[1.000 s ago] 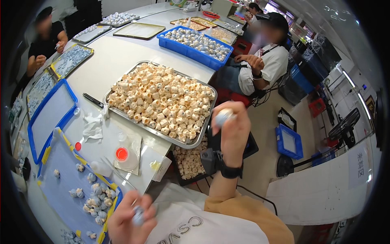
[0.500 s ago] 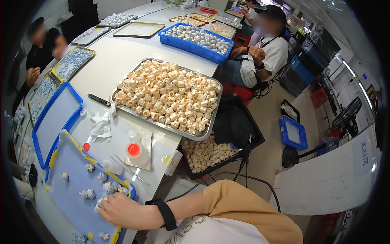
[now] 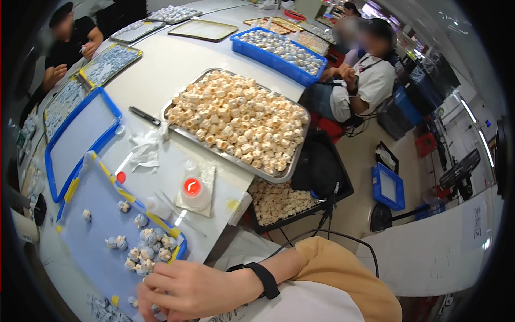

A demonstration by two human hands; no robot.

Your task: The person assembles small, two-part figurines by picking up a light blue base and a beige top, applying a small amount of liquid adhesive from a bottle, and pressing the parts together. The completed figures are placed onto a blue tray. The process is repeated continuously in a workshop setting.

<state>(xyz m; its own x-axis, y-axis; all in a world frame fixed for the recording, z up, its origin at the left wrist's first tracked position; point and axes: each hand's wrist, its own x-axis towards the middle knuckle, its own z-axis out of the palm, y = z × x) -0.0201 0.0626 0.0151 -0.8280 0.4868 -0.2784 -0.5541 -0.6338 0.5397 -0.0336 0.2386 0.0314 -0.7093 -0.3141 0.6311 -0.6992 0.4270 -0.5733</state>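
Observation:
My right hand (image 3: 185, 290) is at the lower edge, over the near end of a tray (image 3: 91, 255) lined with blue sheet and edged with yellow tape. Its fingers are curled, their tips largely out of sight; a bit of something pale shows among them, too little to name. Just beyond the hand lies a cluster of small blue-and-cream figure pieces (image 3: 147, 249). A few more such pieces (image 3: 116, 242) are scattered over the sheet, with loose blue parts (image 3: 104, 308) at its near end. My left hand is out of view.
A metal tray (image 3: 171, 122) heaped with hollow cream parts stands beyond. Nearer are a red-topped bottle (image 3: 193, 189), tweezers (image 3: 182, 214), crumpled tissue (image 3: 145, 153) and a black pen (image 3: 145, 116). A black crate (image 3: 343, 190) of cream parts sits below the table edge. Two people sit across.
My right hand has drawn back from the cluster of pieces toward the lower edge, uncovering the cluster. The view has shifted a little, so the table's things appear further right.

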